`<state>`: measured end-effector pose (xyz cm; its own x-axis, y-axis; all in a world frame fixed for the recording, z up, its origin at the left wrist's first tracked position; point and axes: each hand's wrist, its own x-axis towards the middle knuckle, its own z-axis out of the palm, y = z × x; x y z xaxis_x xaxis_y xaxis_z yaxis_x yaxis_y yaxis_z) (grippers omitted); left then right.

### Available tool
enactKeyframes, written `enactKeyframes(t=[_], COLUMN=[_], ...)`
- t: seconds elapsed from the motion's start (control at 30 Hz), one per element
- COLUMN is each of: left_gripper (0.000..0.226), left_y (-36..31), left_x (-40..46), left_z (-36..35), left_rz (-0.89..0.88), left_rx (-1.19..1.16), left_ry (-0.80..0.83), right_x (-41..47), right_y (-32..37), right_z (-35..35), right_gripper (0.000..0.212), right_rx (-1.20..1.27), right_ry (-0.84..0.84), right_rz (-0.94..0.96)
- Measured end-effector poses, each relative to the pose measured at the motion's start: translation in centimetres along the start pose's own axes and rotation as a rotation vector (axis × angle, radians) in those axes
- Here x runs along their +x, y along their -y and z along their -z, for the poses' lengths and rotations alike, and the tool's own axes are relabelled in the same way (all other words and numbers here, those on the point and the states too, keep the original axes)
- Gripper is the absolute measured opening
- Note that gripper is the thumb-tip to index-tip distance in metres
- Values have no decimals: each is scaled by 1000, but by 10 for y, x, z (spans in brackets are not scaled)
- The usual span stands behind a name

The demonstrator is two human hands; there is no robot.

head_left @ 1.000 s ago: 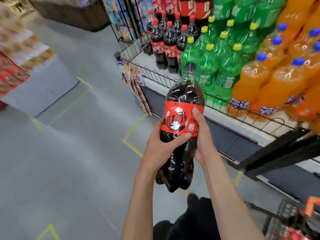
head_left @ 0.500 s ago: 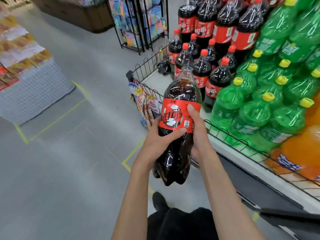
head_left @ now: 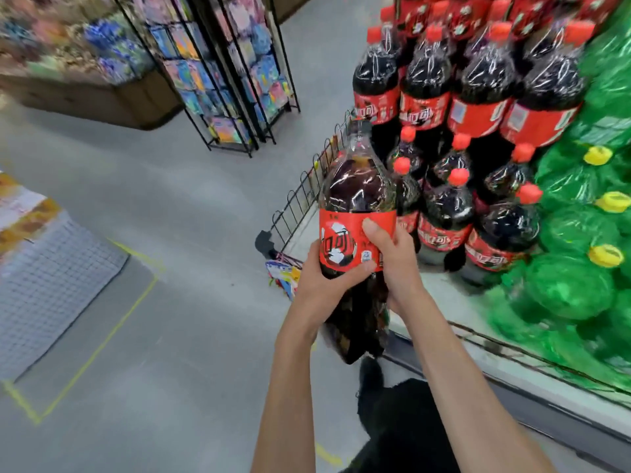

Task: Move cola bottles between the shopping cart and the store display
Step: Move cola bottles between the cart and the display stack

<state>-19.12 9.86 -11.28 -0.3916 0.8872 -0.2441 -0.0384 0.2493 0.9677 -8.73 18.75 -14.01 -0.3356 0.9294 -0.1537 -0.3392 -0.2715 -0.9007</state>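
Observation:
I hold a large cola bottle (head_left: 355,189) with a red label and dark cap upright in both hands, just in front of the display's left corner. My left hand (head_left: 324,281) wraps its left side at the label; my right hand (head_left: 392,261) grips the right side, thumb on the label. Behind it, several red-capped cola bottles (head_left: 444,213) stand on the white display shelf (head_left: 440,291), with a taller wrapped stack (head_left: 478,83) above. A bare strip of shelf lies left of the standing bottles. No shopping cart is in view.
A low wire fence (head_left: 300,203) rims the shelf's left end. Green soda bottles (head_left: 580,233) with yellow caps fill the right. Black wire racks of colourful packets (head_left: 235,73) stand on the grey floor ahead. A white mesh-sided display (head_left: 51,285) sits at left, outlined by yellow floor tape.
I have moved left along the display with the bottle still in both hands; the orange bottles and the cart have left the view, and the cola section is now directly behind the bottle.

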Motion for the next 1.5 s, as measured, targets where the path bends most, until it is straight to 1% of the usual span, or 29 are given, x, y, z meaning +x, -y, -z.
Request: enactKeyframes(t=[0.07,0.13,0.2,0.27,0.37,0.47,0.5,0.53,0.6,0.7,0.83,0.93,1.17,1.33,1.5], left_gripper=[80,79,77,76,78,75,77,81,86,87,95,108,104,99,116], left_y=[-7,-17,-27,-33,-35,-17,-8,1,14,32,51,61,69,70,76], left_x=[44,80,121,164,210,251,257,271,281,306,333,351,391,407,414], left_z=[13,23,33,46,61,74,79,80,87,92,94,91,72,68,70], left_rz=[-21,-41,-64,-80,-102,-115,-113,-114,-111,-98,-77,-56,-88,-120,-149], left_rx=[25,76,127,213,334,438,464,498,558,710,860,828,666,549,565], left_ry=[26,35,65,151,269,398,425,480,511,651,740,780,896,948,969], right_x=[38,71,103,129,154,173,174,177,174,170,174,180,198,213,217], right_y=[-1,-1,4,4,-4,-18,-24,-31,-43,-73,-99,-107,-116,-115,-118], right_z=[-15,-28,-36,-42,-42,-36,-35,-32,-31,-34,-46,-51,-56,-58,-60], right_gripper=[61,57,66,79,93,101,103,104,106,107,107,108,107,104,113], right_rx=[-49,-84,-96,-117,-228,-370,-412,-453,-511,-511,-560,-589,-537,-525,-548], right_ry=[-16,11,10,-6,10,-12,-7,-45,-37,-185,-330,-412,-602,-639,-619], right_rz=[42,80,120,153,191,190,184,175,136,104,58,46,29,41,9])
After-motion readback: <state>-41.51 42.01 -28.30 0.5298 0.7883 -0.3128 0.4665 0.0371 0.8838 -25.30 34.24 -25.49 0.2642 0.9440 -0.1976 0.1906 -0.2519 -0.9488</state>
